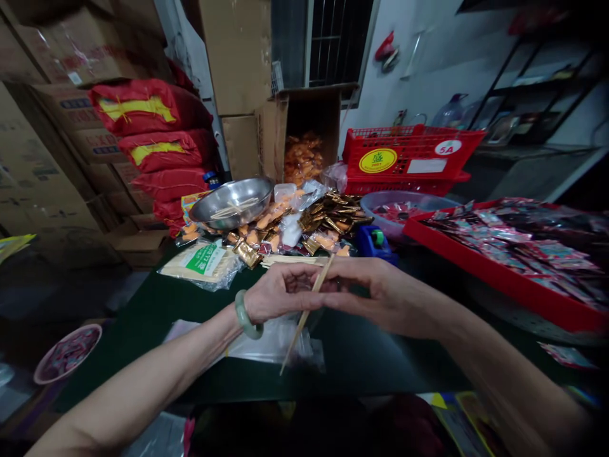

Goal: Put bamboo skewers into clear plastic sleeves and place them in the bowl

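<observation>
A thin bamboo stick (297, 336) slants down toward me between my hands. My right hand (385, 295) comes in from the right, its fingertips and thumb closed around the upper part of the stick. From the other side, my left hand (273, 292), with a pale green bangle (245, 315) at the wrist, has its curled fingers and thumb against the same stick. Its fingertips are partly hidden where the hands meet. Below them lie clear plastic bags (266, 343) on the dark green table (371, 368). More sticks (290, 260) lie just beyond.
A bag of sticks (204, 263), a metal bowl (232, 202), gold packets (333, 216) and a blue tape dispenser (378, 244) sit beyond my hands. A red tray (504, 279) of packets borders the right, near a red basket (409, 155). Red sacks (150, 108) are stacked at left.
</observation>
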`<action>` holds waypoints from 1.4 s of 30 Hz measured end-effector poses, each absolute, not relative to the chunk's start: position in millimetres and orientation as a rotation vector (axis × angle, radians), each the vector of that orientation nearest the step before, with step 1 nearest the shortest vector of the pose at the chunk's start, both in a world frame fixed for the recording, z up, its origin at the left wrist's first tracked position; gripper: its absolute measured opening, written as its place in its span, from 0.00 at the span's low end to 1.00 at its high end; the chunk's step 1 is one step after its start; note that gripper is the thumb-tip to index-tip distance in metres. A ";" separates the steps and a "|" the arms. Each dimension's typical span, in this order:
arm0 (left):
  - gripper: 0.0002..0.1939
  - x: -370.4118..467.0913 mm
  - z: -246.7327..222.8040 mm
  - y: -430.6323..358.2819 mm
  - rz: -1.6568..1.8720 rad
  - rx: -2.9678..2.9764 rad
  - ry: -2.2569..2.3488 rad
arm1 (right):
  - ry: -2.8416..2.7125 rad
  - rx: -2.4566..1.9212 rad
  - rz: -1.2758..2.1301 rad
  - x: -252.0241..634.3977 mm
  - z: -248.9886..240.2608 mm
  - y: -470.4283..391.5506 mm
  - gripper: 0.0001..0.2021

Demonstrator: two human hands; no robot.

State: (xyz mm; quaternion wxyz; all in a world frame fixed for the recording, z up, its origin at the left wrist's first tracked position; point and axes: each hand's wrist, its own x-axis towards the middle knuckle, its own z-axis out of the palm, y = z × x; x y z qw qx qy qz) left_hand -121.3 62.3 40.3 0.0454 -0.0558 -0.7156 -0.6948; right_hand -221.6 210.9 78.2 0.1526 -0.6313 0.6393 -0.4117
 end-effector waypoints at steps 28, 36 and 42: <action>0.12 -109.1 58.9 50.3 -1.845 0.144 -1.985 | 2.483 -1.688 -1.720 -205.4 70.6 179.8 0.02; 0.09 -107.1 66.1 62.2 -1.339 -0.118 -2.233 | 2.809 -2.429 -1.358 -183.6 63.7 189.5 0.10; 0.13 -104.8 68.7 70.9 -0.734 -0.307 -2.530 | 2.877 -2.424 -1.118 -187.6 49.6 189.7 0.12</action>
